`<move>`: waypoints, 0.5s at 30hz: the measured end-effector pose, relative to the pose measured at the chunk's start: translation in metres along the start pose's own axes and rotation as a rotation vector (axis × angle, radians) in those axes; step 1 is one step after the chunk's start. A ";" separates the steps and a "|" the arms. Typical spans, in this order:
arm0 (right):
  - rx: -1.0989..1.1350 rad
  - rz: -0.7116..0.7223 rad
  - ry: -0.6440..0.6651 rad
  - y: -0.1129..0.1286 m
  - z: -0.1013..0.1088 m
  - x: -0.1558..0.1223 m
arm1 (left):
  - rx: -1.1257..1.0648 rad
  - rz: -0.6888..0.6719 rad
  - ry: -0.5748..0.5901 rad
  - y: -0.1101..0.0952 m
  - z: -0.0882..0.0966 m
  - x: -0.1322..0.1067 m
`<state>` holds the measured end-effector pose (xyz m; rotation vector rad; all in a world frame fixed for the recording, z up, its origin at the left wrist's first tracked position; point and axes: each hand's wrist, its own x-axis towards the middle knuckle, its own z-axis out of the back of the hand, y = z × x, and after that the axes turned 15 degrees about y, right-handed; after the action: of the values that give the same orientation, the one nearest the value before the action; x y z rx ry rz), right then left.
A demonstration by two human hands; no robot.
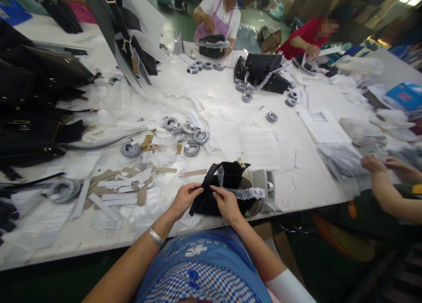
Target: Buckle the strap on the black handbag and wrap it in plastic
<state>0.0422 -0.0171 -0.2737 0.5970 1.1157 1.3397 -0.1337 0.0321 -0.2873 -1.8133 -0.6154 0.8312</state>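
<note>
A black handbag [211, 205] lies at the table's front edge, right before me. Its dark strap [208, 176] runs up toward a gold buckle. My left hand [184, 199] pinches the strap from the left, fingertips closed on it. From the right, my right hand [226, 202] grips the same strap with thumb and fingers together. A handle wrapped in clear plastic [252, 193] crosses the bag's right part. Another gold clasp [241, 163] shows at its top edge. The bag's underside is hidden.
Coiled grey wrapped straps [191, 148] lie beyond the bag. Cardboard and paper strips [115, 193] are scattered to the left, near piled black bags [29, 96]. A co-worker's hands [374, 164] are at the right edge by plastic packets [339, 162]. Other people work across the table.
</note>
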 end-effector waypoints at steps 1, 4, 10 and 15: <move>-0.004 -0.001 0.010 0.000 0.002 0.002 | -0.018 0.006 0.009 -0.001 0.002 0.000; -0.020 0.004 0.037 0.003 0.006 0.005 | -0.054 0.022 0.025 -0.002 0.003 0.002; -0.013 -0.039 -0.004 0.002 0.004 0.008 | -0.074 0.036 0.049 -0.005 0.001 0.007; 0.070 -0.050 0.056 -0.008 0.006 0.016 | -0.079 0.064 -0.022 0.002 0.006 0.009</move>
<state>0.0493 -0.0017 -0.2832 0.5822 1.2195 1.2850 -0.1331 0.0417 -0.2926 -1.9060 -0.6143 0.8814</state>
